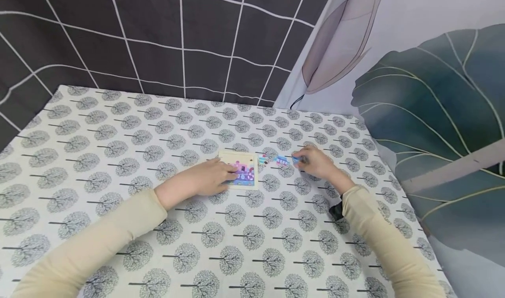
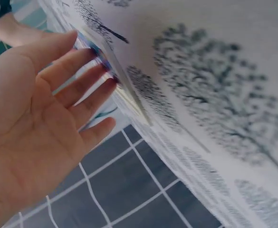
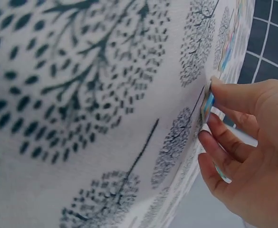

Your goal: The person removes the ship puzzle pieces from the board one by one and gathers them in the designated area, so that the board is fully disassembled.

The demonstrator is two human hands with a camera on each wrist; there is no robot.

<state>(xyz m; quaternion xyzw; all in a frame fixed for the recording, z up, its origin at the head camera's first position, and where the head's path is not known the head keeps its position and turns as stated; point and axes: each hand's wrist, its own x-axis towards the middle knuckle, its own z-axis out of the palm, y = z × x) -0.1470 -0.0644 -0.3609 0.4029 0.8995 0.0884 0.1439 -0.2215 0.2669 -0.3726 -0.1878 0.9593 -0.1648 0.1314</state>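
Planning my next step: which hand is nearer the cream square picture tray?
Left. The left hand lies partly over the cream square picture tray; the right hand is off to its right, pinching a flat blue piece.

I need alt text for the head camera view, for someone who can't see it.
A person's right hand pinches a small blue piece while the left hand rests on a framed picture board. Between them, loose colorful pieces lie on a tree-print tablecloth.

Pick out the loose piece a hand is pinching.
The blue piece, pinched in the right hand; the loose pieces nearer the tray lie unheld.
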